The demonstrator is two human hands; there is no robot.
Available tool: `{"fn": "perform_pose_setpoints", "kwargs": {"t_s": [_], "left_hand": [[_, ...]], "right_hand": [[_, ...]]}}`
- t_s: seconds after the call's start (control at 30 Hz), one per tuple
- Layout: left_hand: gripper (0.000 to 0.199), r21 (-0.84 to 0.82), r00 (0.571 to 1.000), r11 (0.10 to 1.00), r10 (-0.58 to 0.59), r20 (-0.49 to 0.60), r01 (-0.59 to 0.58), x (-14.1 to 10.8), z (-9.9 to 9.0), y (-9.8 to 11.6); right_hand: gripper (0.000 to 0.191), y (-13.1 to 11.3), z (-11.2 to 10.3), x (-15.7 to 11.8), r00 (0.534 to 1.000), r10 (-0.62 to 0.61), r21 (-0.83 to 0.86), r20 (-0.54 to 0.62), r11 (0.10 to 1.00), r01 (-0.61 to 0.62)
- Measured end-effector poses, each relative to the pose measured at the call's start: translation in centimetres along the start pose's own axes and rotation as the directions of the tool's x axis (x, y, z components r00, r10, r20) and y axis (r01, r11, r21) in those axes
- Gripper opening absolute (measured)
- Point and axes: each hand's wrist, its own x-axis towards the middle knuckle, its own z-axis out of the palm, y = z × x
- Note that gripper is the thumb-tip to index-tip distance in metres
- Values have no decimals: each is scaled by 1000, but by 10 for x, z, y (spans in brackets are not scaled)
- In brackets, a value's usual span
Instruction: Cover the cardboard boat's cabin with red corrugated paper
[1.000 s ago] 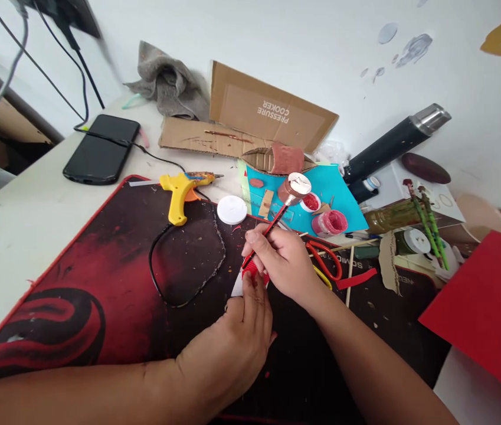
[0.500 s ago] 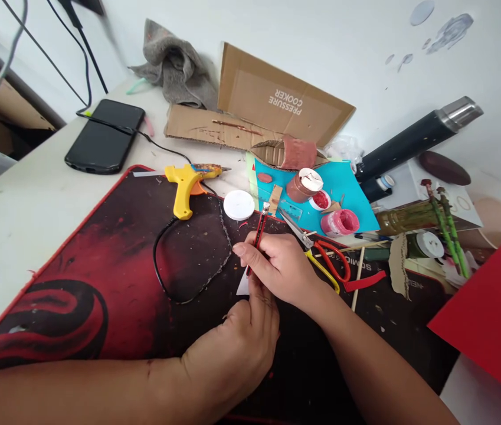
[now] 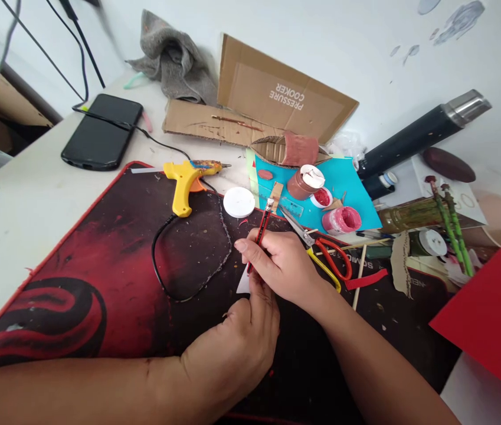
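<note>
My right hand (image 3: 283, 260) grips a red-and-black pencil (image 3: 262, 229) with a metal band at its raised end. The pencil leans, and its lower tip is hidden behind my fingers. My left hand (image 3: 245, 336) is closed just below, its fingertips pinched against a small piece of white paper (image 3: 244, 284) and touching my right hand. Most of that paper is covered by my hands. To the right of the pencil lie scissors (image 3: 330, 260) with red and yellow handles. A white round lid (image 3: 238, 202) rests beyond my hands.
A yellow glue gun (image 3: 183, 183) lies on the black-and-red mat (image 3: 130, 319), its cord looping left of my hands. Behind are a pink paint jar (image 3: 342, 220), a brown jar (image 3: 300, 186) on blue paper and cardboard (image 3: 285, 77). Red paper (image 3: 489, 313) lies at right, a phone (image 3: 102, 133) at left.
The pencil's upper end has tipped slightly to the right within my right hand. Both hands stay nearly in place. The background has shifted a little as the view moved.
</note>
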Motion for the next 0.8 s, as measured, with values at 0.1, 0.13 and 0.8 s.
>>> {"fn": "perform_pose_setpoints", "kwargs": {"t_s": [0.1, 0.13, 0.8], "left_hand": [[48, 4, 1000, 1000, -3, -6, 3, 0, 0, -1], [47, 3, 1000, 1000, 3, -3, -3, 1, -1, -2], [45, -10, 998, 998, 56, 31, -55, 0, -1, -3]], "right_hand": [[60, 0, 0, 0, 1000, 1, -33, 6, 999, -1], [60, 0, 0, 0, 1000, 1, -38, 5, 999, -1], [58, 1, -1, 2, 1000, -4, -165, 0, 986, 4]]}}
